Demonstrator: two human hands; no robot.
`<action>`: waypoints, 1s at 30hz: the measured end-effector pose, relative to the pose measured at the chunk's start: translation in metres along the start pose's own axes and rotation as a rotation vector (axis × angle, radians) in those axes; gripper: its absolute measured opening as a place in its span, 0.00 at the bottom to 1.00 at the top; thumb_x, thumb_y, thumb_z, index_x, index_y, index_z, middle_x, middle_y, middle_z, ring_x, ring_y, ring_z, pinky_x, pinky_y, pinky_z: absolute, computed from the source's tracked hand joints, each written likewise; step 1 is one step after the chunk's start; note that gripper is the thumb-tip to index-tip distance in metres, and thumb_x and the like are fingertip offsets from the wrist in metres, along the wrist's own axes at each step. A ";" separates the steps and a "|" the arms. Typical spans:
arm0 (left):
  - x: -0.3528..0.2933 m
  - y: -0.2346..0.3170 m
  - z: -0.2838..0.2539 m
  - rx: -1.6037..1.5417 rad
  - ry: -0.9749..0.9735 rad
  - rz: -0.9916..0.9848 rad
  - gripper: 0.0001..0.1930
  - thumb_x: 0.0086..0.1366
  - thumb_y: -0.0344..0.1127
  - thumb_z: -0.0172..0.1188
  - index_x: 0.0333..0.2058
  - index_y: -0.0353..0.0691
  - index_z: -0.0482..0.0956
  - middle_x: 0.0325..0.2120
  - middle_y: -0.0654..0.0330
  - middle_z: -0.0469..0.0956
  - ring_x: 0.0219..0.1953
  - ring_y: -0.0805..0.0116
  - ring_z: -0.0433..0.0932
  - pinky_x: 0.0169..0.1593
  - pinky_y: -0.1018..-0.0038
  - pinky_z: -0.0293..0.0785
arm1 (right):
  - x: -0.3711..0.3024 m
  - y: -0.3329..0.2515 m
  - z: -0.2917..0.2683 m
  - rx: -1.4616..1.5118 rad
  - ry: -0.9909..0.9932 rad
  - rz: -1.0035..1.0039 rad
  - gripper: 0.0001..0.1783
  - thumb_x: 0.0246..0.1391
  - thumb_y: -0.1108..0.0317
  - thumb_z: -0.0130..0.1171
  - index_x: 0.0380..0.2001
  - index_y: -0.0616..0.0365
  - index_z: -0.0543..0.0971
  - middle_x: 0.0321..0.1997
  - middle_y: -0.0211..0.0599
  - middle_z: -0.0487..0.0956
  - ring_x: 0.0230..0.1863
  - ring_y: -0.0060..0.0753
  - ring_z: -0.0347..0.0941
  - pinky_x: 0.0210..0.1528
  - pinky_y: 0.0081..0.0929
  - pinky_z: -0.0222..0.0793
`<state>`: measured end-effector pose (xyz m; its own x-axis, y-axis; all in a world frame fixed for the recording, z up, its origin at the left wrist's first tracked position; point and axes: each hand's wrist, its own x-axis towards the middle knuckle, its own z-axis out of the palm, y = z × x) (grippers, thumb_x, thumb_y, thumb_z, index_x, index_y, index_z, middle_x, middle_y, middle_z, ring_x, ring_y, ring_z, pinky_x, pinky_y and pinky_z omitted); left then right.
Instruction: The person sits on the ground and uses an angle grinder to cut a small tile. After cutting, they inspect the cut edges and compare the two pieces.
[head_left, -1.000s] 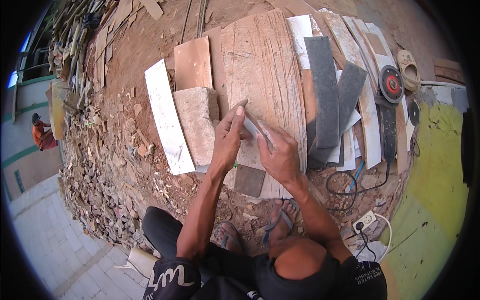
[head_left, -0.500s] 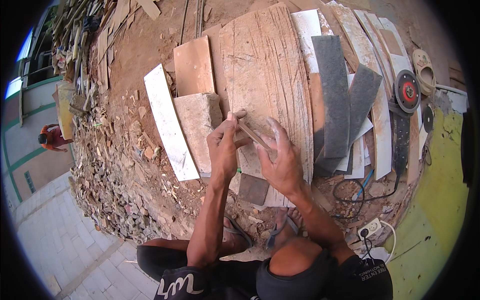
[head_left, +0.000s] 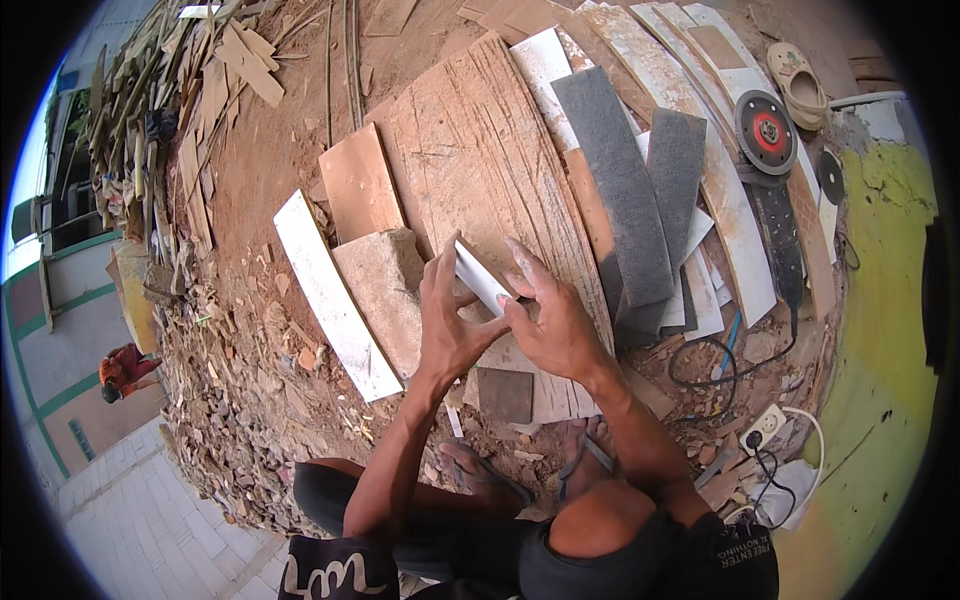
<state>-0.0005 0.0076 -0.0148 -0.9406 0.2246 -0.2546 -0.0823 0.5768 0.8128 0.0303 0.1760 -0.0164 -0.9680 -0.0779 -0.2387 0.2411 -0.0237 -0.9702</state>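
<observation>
Between my hands is a small flat piece, white and glossy on the side that shows, which looks like cut tile (head_left: 480, 277). My left hand (head_left: 447, 325) grips its left end, fingers behind it and thumb along the lower edge. At the other end, the thumb of my right hand (head_left: 557, 325) presses on the piece, while its index finger stretches up away from it. Both hands are above a large rough wooden board (head_left: 480, 130). Left of them lies a pale stone block (head_left: 372, 285), and below them a small dark square tile (head_left: 506, 396).
A long white strip (head_left: 335, 300) lies at left beside rubble (head_left: 250, 430). Dark grey strips (head_left: 615, 190) and white tile strips lie to the right. Beyond rests an angle grinder (head_left: 775, 215), its cord near a power socket (head_left: 768, 425). Another person (head_left: 128, 372) is far left.
The piece has turned from nearly edge-on, brownish, to showing its white face. My fingers have shifted around it. The view has swung, and the distant person appears lower.
</observation>
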 end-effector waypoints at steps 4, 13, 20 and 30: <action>0.000 0.002 -0.004 -0.364 -0.041 -0.137 0.53 0.47 0.27 0.81 0.70 0.30 0.58 0.53 0.52 0.72 0.55 0.61 0.77 0.48 0.69 0.86 | -0.006 0.009 -0.006 0.084 -0.052 -0.127 0.36 0.59 0.76 0.53 0.70 0.74 0.58 0.59 0.66 0.78 0.63 0.52 0.76 0.64 0.38 0.70; -0.003 0.012 -0.012 -0.629 -0.164 -0.317 0.50 0.48 0.30 0.82 0.69 0.31 0.63 0.49 0.56 0.79 0.52 0.63 0.78 0.56 0.67 0.77 | -0.026 0.008 -0.017 0.501 -0.078 -0.032 0.35 0.58 0.83 0.48 0.70 0.72 0.61 0.68 0.56 0.73 0.68 0.35 0.70 0.69 0.30 0.65; -0.009 0.008 0.003 -0.449 -0.018 -0.091 0.51 0.45 0.31 0.83 0.66 0.31 0.63 0.55 0.51 0.71 0.59 0.60 0.73 0.57 0.62 0.80 | -0.031 0.022 -0.007 0.366 -0.077 -0.090 0.34 0.58 0.83 0.50 0.69 0.75 0.63 0.70 0.57 0.70 0.70 0.41 0.67 0.71 0.33 0.63; 0.002 -0.004 -0.007 0.013 0.120 0.187 0.55 0.43 0.31 0.84 0.68 0.32 0.59 0.59 0.52 0.63 0.63 0.54 0.69 0.64 0.57 0.78 | -0.039 0.034 0.014 0.285 0.078 -0.060 0.34 0.57 0.80 0.51 0.69 0.72 0.65 0.66 0.54 0.74 0.67 0.38 0.70 0.67 0.32 0.67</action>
<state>-0.0041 0.0003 -0.0154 -0.9716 0.2339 -0.0349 0.1011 0.5443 0.8328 0.0769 0.1643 -0.0397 -0.9809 0.0090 -0.1941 0.1821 -0.3061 -0.9344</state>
